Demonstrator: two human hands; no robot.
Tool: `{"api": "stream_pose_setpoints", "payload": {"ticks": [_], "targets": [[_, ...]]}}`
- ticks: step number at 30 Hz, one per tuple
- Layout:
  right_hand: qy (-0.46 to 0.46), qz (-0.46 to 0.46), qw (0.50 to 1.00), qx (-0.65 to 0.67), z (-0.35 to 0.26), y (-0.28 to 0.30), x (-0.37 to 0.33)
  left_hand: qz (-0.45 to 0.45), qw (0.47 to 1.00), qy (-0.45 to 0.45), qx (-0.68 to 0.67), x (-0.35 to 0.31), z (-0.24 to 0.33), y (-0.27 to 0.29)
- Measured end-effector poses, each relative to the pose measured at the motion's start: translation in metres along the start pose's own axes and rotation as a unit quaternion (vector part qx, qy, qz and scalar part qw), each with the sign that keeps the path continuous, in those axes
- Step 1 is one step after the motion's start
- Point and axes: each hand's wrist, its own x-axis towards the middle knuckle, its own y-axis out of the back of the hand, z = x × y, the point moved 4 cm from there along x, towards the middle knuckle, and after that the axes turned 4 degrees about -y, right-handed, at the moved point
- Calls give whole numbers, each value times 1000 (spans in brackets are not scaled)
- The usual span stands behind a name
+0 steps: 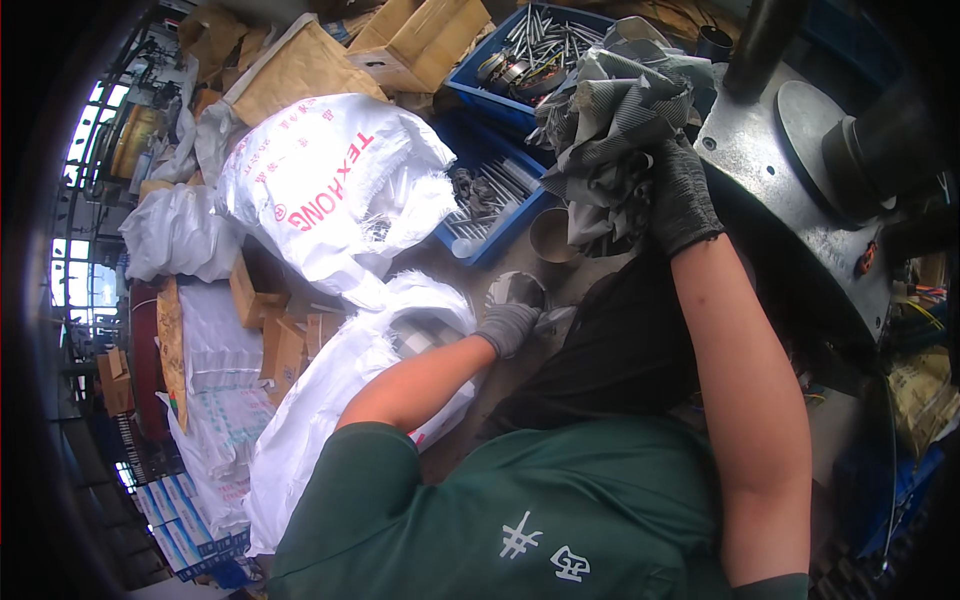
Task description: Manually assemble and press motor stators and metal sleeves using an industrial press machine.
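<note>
My right hand (pixel 685 195), in a dark knit glove, is closed round a large crumpled bundle of grey striped sheet material (pixel 625 120); whether it is paper, cloth or plastic I cannot tell. The bundle is held up beside a metal machine plate (pixel 745 135). Low on the left, my left hand (pixel 508 328) wears a grey glove. Its fingers curl at a small rounded grey and black thing (pixel 516 289) that I cannot make out. Right by that hand, a white woven sack (pixel 350 385) gapes, with grey and white material (pixel 428 335) in its mouth.
Another white sack (pixel 330 185) with red print lies beyond. Blue bins (pixel 475 85) at the back hold metal rods and wired parts; a nearer blue bin (pixel 505 225) holds more rods. An open metal cylinder (pixel 550 236) stands beside it. Cardboard boxes (pixel 415 45) lie behind; a round machine flange (pixel 810 140) juts in at right.
</note>
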Motion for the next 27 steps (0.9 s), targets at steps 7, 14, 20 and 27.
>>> {"api": "stream_pose_setpoints", "payload": {"ticks": [7,14,20,27], "targets": [[-4,0,1000,17,-1,0,-6,212,949,206,-107,0,-11,6],[-13,21,1000,-10,-3,-10,-11,172,882,223,-378,20,-17,-5],[1,1,1000,-18,3,0,1,128,989,-63,-47,13,-41,-25],[-1,-4,1000,-9,-3,19,3,-164,975,-153,15,24,46,71]]}}
